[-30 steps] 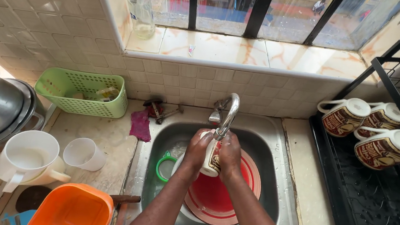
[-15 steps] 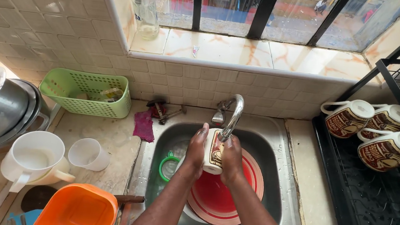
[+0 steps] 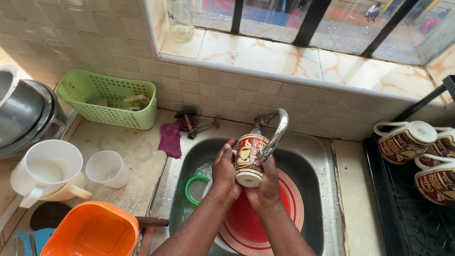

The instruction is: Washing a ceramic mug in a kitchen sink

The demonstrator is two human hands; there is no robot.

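Mug (image 3: 250, 158) sits upright under the tap (image 3: 274, 131), over the sink (image 3: 319, 207) (so runoff falls on the red plate (image 3: 263, 219)); left hand (image 3: 223, 171) and right hand (image 3: 266, 186) both clasp its sides, steadying it beneath the spout.

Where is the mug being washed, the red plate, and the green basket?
mug (image 3: 249, 158): head view, on its printed side, held by both hands under the tap.
red plate (image 3: 280, 215): head view, on its striped rim, in the sink.
green basket (image 3: 106, 100): head view, on its front wall, on the counter.
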